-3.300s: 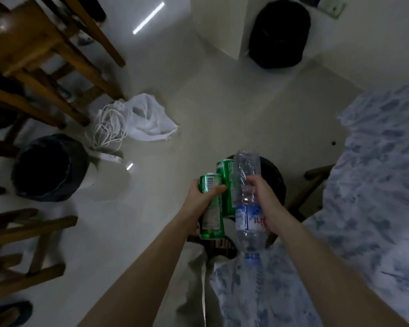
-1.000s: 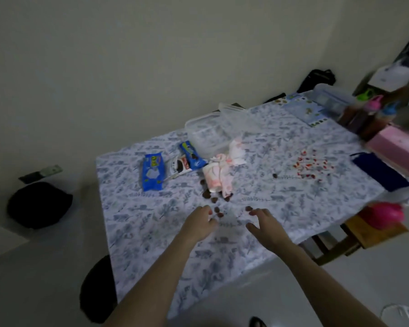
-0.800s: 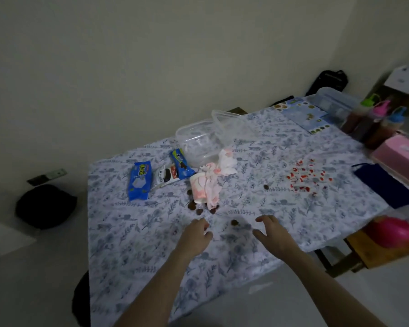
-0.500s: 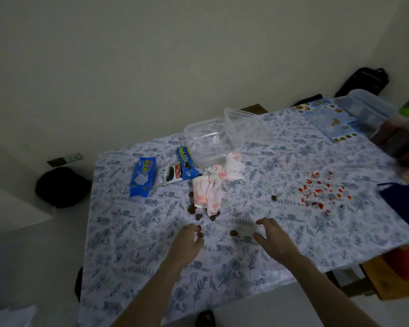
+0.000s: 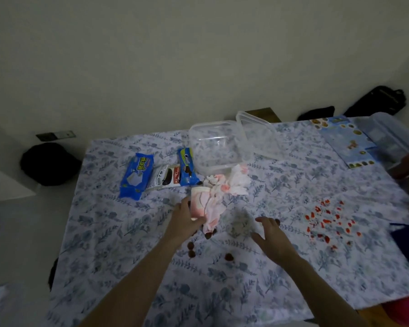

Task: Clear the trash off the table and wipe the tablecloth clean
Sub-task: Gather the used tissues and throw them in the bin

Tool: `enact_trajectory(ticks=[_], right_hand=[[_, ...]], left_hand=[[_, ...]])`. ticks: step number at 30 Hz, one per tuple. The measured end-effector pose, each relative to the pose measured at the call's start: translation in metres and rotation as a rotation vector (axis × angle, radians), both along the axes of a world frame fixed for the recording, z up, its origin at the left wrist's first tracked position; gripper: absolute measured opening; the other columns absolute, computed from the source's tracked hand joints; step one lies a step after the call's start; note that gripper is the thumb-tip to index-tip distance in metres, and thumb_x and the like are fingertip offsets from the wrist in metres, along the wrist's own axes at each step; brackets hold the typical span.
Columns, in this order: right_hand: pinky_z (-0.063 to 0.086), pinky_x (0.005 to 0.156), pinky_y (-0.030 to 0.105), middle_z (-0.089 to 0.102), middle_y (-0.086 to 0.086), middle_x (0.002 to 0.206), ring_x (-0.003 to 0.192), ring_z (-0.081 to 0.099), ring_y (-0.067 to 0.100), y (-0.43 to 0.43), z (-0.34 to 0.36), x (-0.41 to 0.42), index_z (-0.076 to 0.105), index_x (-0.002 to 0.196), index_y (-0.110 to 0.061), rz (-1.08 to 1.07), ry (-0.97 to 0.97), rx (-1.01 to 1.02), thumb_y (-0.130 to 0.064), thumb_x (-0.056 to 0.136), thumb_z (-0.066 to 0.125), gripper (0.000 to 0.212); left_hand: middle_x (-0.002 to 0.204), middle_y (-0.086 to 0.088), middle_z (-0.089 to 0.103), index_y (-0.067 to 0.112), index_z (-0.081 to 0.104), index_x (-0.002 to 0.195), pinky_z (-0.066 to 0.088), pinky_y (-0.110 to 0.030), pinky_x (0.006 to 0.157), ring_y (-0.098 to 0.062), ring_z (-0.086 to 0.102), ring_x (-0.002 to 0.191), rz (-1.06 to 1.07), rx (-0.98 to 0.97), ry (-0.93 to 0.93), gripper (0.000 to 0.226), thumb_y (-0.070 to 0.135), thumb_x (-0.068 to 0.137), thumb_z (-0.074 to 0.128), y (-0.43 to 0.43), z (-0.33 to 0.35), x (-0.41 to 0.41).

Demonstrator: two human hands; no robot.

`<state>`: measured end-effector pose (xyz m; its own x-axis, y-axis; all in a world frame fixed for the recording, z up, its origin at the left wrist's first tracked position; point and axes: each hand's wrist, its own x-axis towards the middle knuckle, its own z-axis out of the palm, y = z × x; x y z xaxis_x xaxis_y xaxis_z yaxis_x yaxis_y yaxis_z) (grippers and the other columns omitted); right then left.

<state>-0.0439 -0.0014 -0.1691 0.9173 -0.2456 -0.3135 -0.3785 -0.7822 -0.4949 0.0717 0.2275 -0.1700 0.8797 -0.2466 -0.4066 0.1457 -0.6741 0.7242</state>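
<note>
Fingers, left hand [image 5: 184,222]: we see ours curled against the near end of the stained tissue wad [image 5: 214,199]; whether they have closed on it we cannot tell.
Fingers, right hand [image 5: 274,237]: ours spread apart, palm down, just above the tablecloth [image 5: 109,234], holding nothing.
Tissue wad: white with pink-red stains, crumpled, lying on the tabletop just in front of the clear container [image 5: 216,147].
Brown crumbs [image 5: 191,250]: several dark round bits scattered between and just ahead of our hands, one [image 5: 228,257] nearer the right wrist.
Red spots [image 5: 328,220]: a scatter on the cloth to the right of our right hand, well apart from the tissue.
Snack wrappers: blue packet [image 5: 136,175] at left; white-and-brown packet [image 5: 167,177] beside it; a smaller blue one [image 5: 187,167] touching the container's left side.
Clear container: open and empty, its lid [image 5: 257,134] leaning against its right wall.
Far right: blue printed sheet [image 5: 345,140], partly blurred plastic box [image 5: 387,135].
Floor: black bags [image 5: 49,162] by the wall at left.
</note>
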Motion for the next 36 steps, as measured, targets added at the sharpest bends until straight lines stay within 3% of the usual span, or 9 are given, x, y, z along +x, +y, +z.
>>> enact_trajectory(ticks=[3, 6, 8, 14, 19, 23, 30, 33, 36], right_hand=[[0.040, 0.097, 0.033, 0.040, 0.013, 0.142, 0.125, 0.046, 0.027, -0.008, -0.005, 0.027, 0.034, 0.140, -0.009, 0.024, -0.008, 0.023, -0.029, 0.094, 0.054, 0.054], [0.039, 0.098, 0.035, 0.040, 0.017, 0.140, 0.126, 0.045, 0.031, -0.013, -0.011, 0.061, 0.031, 0.142, -0.006, 0.004, -0.030, 0.102, -0.031, 0.092, 0.058, 0.062], [0.039, 0.095, 0.035, 0.041, 0.016, 0.140, 0.127, 0.043, 0.031, -0.015, -0.015, 0.086, 0.031, 0.142, -0.008, -0.018, -0.055, 0.163, -0.037, 0.088, 0.061, 0.069], [0.044, 0.089, 0.037, 0.041, 0.013, 0.132, 0.120, 0.045, 0.032, -0.013, -0.037, 0.149, 0.035, 0.135, -0.009, 0.001, -0.079, 0.173, -0.046, 0.074, 0.073, 0.080], [0.046, 0.087, 0.045, 0.049, 0.006, 0.111, 0.103, 0.049, 0.027, 0.006, -0.055, 0.172, 0.046, 0.113, -0.012, -0.058, -0.053, 0.132, -0.059, 0.066, 0.072, 0.072], [0.046, 0.086, 0.045, 0.055, 0.010, 0.109, 0.102, 0.050, 0.030, 0.010, -0.059, 0.177, 0.051, 0.105, -0.008, -0.070, -0.123, 0.027, -0.064, 0.070, 0.066, 0.067], [0.042, 0.087, 0.040, 0.045, 0.022, 0.123, 0.111, 0.043, 0.037, 0.018, -0.065, 0.181, 0.052, 0.121, -0.002, 0.012, -0.066, -0.101, -0.030, 0.080, 0.068, 0.053], [0.046, 0.088, 0.043, 0.051, 0.019, 0.122, 0.111, 0.048, 0.034, 0.008, -0.066, 0.167, 0.048, 0.128, 0.000, 0.087, -0.150, -0.028, -0.018, 0.083, 0.065, 0.052], [0.053, 0.078, 0.042, 0.060, 0.012, 0.108, 0.101, 0.059, 0.030, -0.015, -0.067, 0.150, 0.046, 0.129, -0.007, 0.059, -0.183, 0.080, -0.015, 0.088, 0.057, 0.043]], left_hand=[[0.143, -0.009, 0.036, 0.025, 0.021, 0.147, 0.040, -0.050, 0.107, -0.030, 0.039, 0.134, 0.035, 0.012, 0.013, 0.105, 0.047, 0.061, 0.076, -0.015, -0.004, 0.009], [0.156, -0.011, 0.016, 0.020, 0.001, 0.152, 0.024, -0.049, 0.114, -0.033, 0.020, 0.144, 0.029, 0.123, 0.015, 0.117, 0.045, 0.067, 0.079, -0.035, -0.009, 0.012], [0.159, -0.010, 0.009, 0.020, -0.005, 0.152, 0.023, -0.051, 0.114, -0.032, 0.014, 0.146, 0.028, 0.201, -0.010, 0.121, 0.054, 0.068, 0.075, -0.046, -0.017, 0.013], [0.154, -0.009, 0.015, 0.020, -0.003, 0.150, 0.035, -0.044, 0.111, -0.029, 0.028, 0.140, 0.049, 0.391, -0.151, 0.118, 0.065, 0.066, 0.068, -0.068, -0.041, 0.015], [0.145, -0.009, 0.030, 0.016, -0.001, 0.150, 0.046, -0.038, 0.103, -0.025, 0.039, 0.132, 0.131, 0.326, -0.200, 0.103, 0.041, 0.079, 0.070, -0.074, -0.054, 0.018], [0.143, -0.007, 0.034, 0.019, 0.010, 0.150, 0.045, -0.036, 0.095, -0.023, 0.043, 0.127, 0.225, 0.199, -0.133, 0.088, 0.029, 0.083, 0.067, -0.063, -0.048, 0.019], [0.136, -0.001, 0.047, 0.020, 0.029, 0.144, 0.039, -0.028, 0.091, -0.012, 0.045, 0.115, 0.472, -0.037, -0.028, 0.082, 0.021, 0.074, 0.072, -0.033, -0.035, 0.003], [0.132, -0.001, 0.051, 0.020, 0.032, 0.143, 0.046, -0.037, 0.093, -0.017, 0.050, 0.115, 0.552, -0.079, -0.017, 0.081, 0.022, 0.072, 0.072, -0.024, -0.030, 0.004], [0.127, -0.002, 0.053, 0.019, 0.035, 0.140, 0.050, -0.043, 0.094, -0.022, 0.053, 0.114, 0.608, -0.119, -0.015, 0.076, 0.014, 0.074, 0.073, -0.022, -0.028, 0.008]])
